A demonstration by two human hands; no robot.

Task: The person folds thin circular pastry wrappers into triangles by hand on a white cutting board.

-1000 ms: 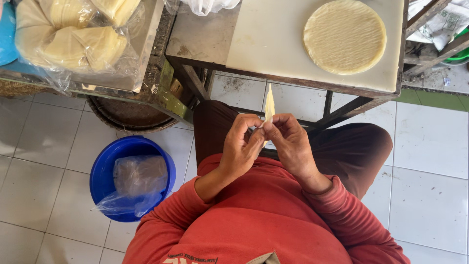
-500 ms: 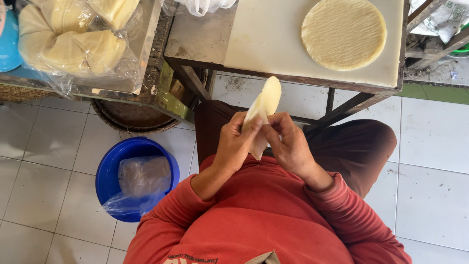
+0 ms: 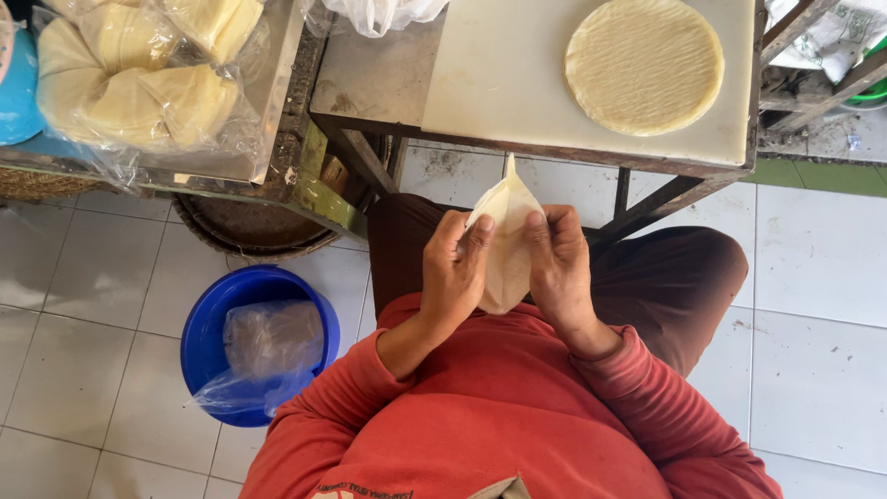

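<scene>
My left hand (image 3: 455, 270) and my right hand (image 3: 557, 263) both grip a thin pale dough wrapper (image 3: 505, 242) in front of my chest, above my lap. The wrapper is folded into a pointed shape with its tip up. Thumbs press on its front from both sides. A stack of round pale wrappers (image 3: 644, 65) lies on a white cutting board (image 3: 499, 74) on the table ahead of me.
A clear plastic bag of folded wrappers (image 3: 139, 83) sits in a tray at the upper left. A blue bucket (image 3: 208, 323) lined with a plastic bag stands on the tiled floor at my left. A round woven basket (image 3: 249, 236) lies under the table.
The wrapper was held edge-on a second ago. Since then it has turned to face me and been folded into a pointed shape between both hands.
</scene>
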